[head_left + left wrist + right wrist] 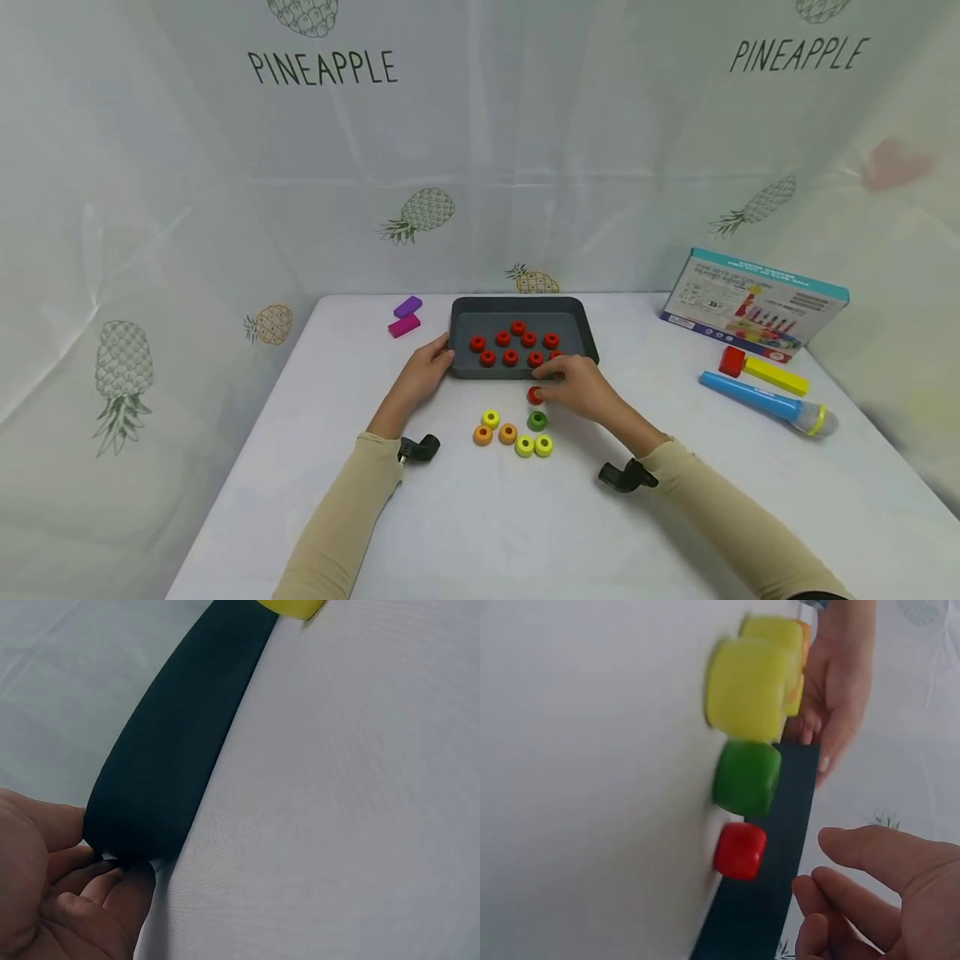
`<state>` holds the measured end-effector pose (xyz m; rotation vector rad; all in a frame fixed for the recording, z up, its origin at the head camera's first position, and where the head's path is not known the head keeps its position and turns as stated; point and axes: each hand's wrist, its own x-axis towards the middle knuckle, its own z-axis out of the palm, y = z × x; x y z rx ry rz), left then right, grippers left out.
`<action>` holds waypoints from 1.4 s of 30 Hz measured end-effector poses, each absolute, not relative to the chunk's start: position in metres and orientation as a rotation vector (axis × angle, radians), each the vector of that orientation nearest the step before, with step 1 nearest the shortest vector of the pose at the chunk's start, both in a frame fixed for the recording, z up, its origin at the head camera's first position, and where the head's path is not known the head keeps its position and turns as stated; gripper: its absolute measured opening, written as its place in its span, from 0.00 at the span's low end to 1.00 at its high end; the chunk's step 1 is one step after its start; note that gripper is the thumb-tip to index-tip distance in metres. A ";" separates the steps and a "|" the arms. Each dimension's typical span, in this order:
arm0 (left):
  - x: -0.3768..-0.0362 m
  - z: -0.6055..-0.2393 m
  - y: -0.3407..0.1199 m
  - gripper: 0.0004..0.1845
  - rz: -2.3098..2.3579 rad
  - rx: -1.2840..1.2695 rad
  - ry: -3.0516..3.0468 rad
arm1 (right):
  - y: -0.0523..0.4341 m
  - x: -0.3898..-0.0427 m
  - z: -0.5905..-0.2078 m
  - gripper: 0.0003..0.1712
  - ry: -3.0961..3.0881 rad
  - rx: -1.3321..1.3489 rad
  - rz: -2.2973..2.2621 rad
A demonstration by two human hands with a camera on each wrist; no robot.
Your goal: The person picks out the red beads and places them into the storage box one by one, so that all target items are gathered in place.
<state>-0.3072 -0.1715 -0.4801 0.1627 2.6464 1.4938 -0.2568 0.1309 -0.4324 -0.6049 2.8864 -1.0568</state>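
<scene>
A dark grey rectangular tray (468, 317) with several red beads (510, 357) inside stands at the far middle of the table. My left hand (420, 375) grips its left end, thumb and fingers around the edge, as the left wrist view (82, 892) of the hand also shows. Just in front of the tray lies one red bead (535, 395). Over it hovers my right hand (588, 392), thumb and fingers apart; in the right wrist view the red bead (740, 851) stands clear of the fingers. Nearer me lie a green bead (537, 421), several yellow beads (525, 447) and two orange beads (507, 433).
Purple and magenta blocks (405, 325) lie left of the tray. To the right are a printed toy box (753, 304), a red block (732, 362), a yellow block (776, 377) and a blue toy microphone (757, 400). A pineapple-print sheet (480, 150) hangs behind the table.
</scene>
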 end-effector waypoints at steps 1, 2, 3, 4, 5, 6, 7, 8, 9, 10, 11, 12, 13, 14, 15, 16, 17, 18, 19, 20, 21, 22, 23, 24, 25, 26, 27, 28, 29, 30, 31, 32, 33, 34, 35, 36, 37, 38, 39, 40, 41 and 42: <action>-0.307 -0.481 -0.172 0.30 1.492 0.162 2.648 | 0.131 -0.255 -0.434 0.16 2.884 -0.587 -1.052; -0.307 -0.481 -0.172 0.30 1.495 0.160 2.646 | 0.131 -0.253 -0.435 0.16 2.884 -0.575 -1.048; -0.308 -0.482 -0.172 0.30 1.502 0.157 2.641 | 0.132 -0.251 -0.437 0.16 2.885 -0.574 -1.043; -0.308 -0.482 -0.173 0.30 1.508 0.156 2.639 | 0.132 -0.250 -0.439 0.16 2.886 -0.583 -1.038; -0.308 -0.482 -0.173 0.30 1.514 0.153 2.636 | 0.133 -0.249 -0.441 0.16 2.892 -0.602 -1.033; -0.308 -0.482 -0.173 0.30 1.520 0.149 2.633 | 0.133 -0.249 -0.443 0.16 2.900 -0.614 -1.032; -0.309 -0.482 -0.173 0.30 1.526 0.153 2.630 | 0.134 -0.249 -0.445 0.16 2.909 -0.631 -1.030; -0.309 -0.482 -0.173 0.30 1.529 0.148 2.625 | 0.135 -0.249 -0.447 0.17 2.916 -0.645 -1.029; -0.309 -0.482 -0.173 0.30 1.529 0.149 2.623 | 0.136 -0.249 -0.449 0.17 2.925 -0.659 -1.026; -0.309 -0.482 -0.173 0.30 1.528 0.150 2.622 | 0.137 -0.249 -0.450 0.17 2.932 -0.673 -1.024; -0.309 -0.482 -0.172 0.30 1.524 0.147 2.622 | 0.137 -0.249 -0.452 0.17 2.936 -0.675 -1.023; -0.308 -0.482 -0.172 0.31 1.521 0.145 2.625 | 0.137 -0.249 -0.453 0.17 2.936 -0.679 -1.021; -0.308 -0.482 -0.172 0.31 1.520 0.143 2.626 | 0.137 -0.250 -0.454 0.18 2.934 -0.686 -1.020; -0.308 -0.482 -0.172 0.31 1.518 0.138 2.629 | 0.136 -0.251 -0.455 0.18 2.930 -0.689 -1.016; -0.307 -0.482 -0.172 0.31 1.516 0.140 2.630 | 0.136 -0.252 -0.456 0.18 2.925 -0.692 -1.015; -0.307 -0.482 -0.172 0.30 1.516 0.142 2.630 | 0.136 -0.252 -0.457 0.17 2.921 -0.687 -1.013; -0.307 -0.482 -0.172 0.30 1.517 0.140 2.629 | 0.135 -0.253 -0.458 0.17 2.920 -0.676 -1.015; -0.306 -0.482 -0.172 0.30 1.520 0.141 2.625 | 0.135 -0.254 -0.459 0.17 2.918 -0.669 -1.019; -0.306 -0.482 -0.171 0.30 1.524 0.142 2.622 | 0.134 -0.255 -0.460 0.17 2.917 -0.655 -1.023; -0.306 -0.481 -0.171 0.30 1.526 0.143 2.620 | 0.134 -0.255 -0.460 0.16 2.918 -0.642 -1.025; -0.306 -0.481 -0.171 0.30 1.530 0.141 2.617 | 0.134 -0.255 -0.460 0.16 2.919 -0.631 -1.029; -0.306 -0.481 -0.171 0.30 1.535 0.138 2.615 | 0.133 -0.256 -0.461 0.16 2.921 -0.618 -1.031; -0.306 -0.481 -0.171 0.30 1.537 0.135 2.613 | 0.133 -0.256 -0.461 0.15 2.923 -0.611 -1.037; -0.306 -0.480 -0.170 0.30 1.538 0.137 2.614 | 0.132 -0.257 -0.461 0.15 2.924 -0.606 -1.039; -0.306 -0.480 -0.170 0.30 1.539 0.139 2.615 | 0.132 -0.257 -0.461 0.15 2.924 -0.600 -1.040; -0.306 -0.480 -0.170 0.30 1.537 0.140 2.617 | 0.132 -0.257 -0.461 0.15 2.925 -0.595 -1.042; -0.306 -0.479 -0.170 0.30 1.535 0.143 2.619 | 0.132 -0.257 -0.461 0.15 2.925 -0.590 -1.044; -0.306 -0.479 -0.170 0.30 1.535 0.144 2.620 | 0.131 -0.257 -0.461 0.15 2.926 -0.585 -1.047; -0.306 -0.479 -0.171 0.30 1.534 0.145 2.623 | 0.131 -0.258 -0.461 0.15 2.925 -0.583 -1.050; -0.307 -0.479 -0.171 0.30 1.532 0.142 2.626 | 0.131 -0.258 -0.460 0.15 2.924 -0.580 -1.051; -0.307 -0.480 -0.171 0.30 1.528 0.141 2.629 | 0.131 -0.258 -0.460 0.15 2.924 -0.585 -1.050; -0.307 -0.480 -0.171 0.30 1.527 0.137 2.629 | 0.131 -0.258 -0.460 0.15 2.924 -0.583 -1.051; -0.307 -0.480 -0.171 0.30 1.529 0.131 2.628 | 0.131 -0.258 -0.460 0.14 2.924 -0.582 -1.052; -0.307 -0.480 -0.171 0.30 1.531 0.125 2.627 | 0.131 -0.258 -0.460 0.14 2.926 -0.581 -1.052; -0.306 -0.480 -0.171 0.30 1.528 0.120 2.626 | 0.132 -0.258 -0.460 0.14 2.929 -0.580 -1.048; -0.306 -0.481 -0.171 0.30 1.525 0.117 2.624 | 0.132 -0.257 -0.460 0.14 2.933 -0.581 -1.041; -0.306 -0.480 -0.171 0.30 1.525 0.119 2.620 | 0.133 -0.257 -0.459 0.13 2.938 -0.585 -1.034; -0.305 -0.480 -0.170 0.30 1.526 0.121 2.617 | 0.133 -0.257 -0.458 0.13 2.944 -0.583 -1.034; -0.305 -0.480 -0.170 0.30 1.520 0.122 2.620 | 0.133 -0.256 -0.456 0.13 2.949 -0.591 -1.032; -0.305 -0.480 -0.170 0.30 1.519 0.126 2.623 | 0.133 -0.256 -0.454 0.12 2.955 -0.604 -1.033; -0.306 -0.480 -0.170 0.30 1.517 0.128 2.629 | 0.133 -0.256 -0.451 0.12 2.961 -0.614 -1.039; -0.306 -0.479 -0.170 0.30 1.519 0.136 2.635 | 0.133 -0.257 -0.448 0.11 2.965 -0.630 -1.046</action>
